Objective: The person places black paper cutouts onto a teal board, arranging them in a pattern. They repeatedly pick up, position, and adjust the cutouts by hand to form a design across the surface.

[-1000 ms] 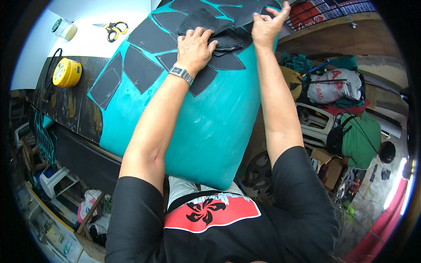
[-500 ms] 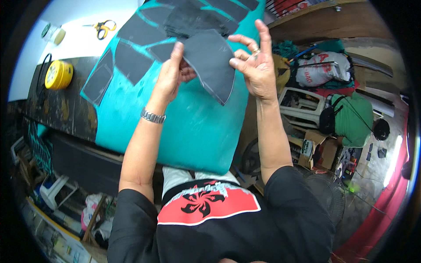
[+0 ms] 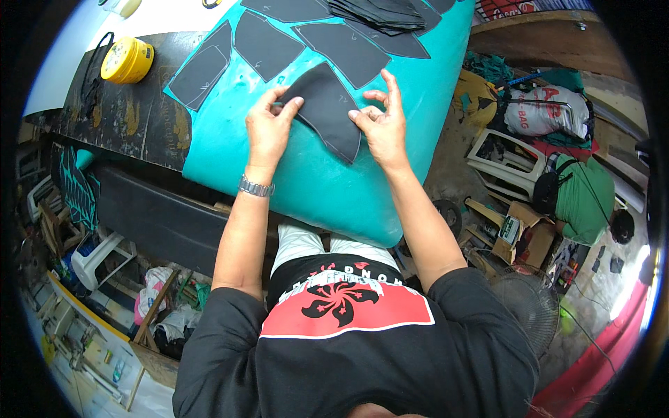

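Between my hands is a dark grey cut panel (image 3: 325, 111) with pale outlines and a faint chalk mark, its pointed end toward me. My left hand (image 3: 270, 129) pinches its left edge between thumb and fingers. On the right edge my right hand (image 3: 381, 125) grips it with the thumb, while the index finger points up and away. Beneath lies a large teal sheet (image 3: 313, 191) draped over the table. More dark cut pieces (image 3: 267, 47) are spread flat on it beyond my hands, and a stack of black pieces (image 3: 380, 14) sits at the far side.
A yellow tub (image 3: 127, 60) and a black strap stand on the worn dark tabletop (image 3: 150, 104) at left, a jar behind them. To the right on the floor are a white plastic chair (image 3: 505, 164), a cardboard box (image 3: 526, 230), a fan (image 3: 526, 306) and sacks.
Both hands have come nearer to me with the panel. My right thumb now meets its right edge. The view has shifted, so the scissors have nearly left the picture.
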`<state>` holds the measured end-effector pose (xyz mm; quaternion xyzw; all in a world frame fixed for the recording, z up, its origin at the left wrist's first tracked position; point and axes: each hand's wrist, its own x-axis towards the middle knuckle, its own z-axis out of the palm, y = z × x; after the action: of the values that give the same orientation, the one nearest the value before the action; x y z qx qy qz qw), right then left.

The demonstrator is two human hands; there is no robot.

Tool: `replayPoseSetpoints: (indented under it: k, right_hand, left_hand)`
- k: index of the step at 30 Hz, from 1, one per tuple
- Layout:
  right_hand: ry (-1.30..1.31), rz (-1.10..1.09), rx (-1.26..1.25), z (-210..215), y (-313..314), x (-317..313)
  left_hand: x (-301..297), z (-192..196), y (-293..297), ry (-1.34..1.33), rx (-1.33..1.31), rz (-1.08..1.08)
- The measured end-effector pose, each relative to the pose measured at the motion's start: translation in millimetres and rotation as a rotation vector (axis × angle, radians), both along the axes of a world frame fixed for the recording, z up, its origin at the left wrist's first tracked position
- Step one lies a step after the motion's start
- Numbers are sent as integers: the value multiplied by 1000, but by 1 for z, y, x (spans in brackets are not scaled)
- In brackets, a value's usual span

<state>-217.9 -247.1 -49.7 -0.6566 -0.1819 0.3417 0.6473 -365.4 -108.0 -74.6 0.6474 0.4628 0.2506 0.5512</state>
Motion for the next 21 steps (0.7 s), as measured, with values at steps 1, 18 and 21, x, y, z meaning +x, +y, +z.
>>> replayPoseSetpoints:
  k: [1,18,21]
  right_hand:
    - [-37,-9,6,-3,5,-2]
    - [46,131,51,13,46,-28]
    - [39,177,36,1,64,-59]
  left_hand:
    - [-1,0,8,50,77,-10]
    - [-51,8,54,-199,-247,66]
    - [-72,11,65,-132,-136,135]
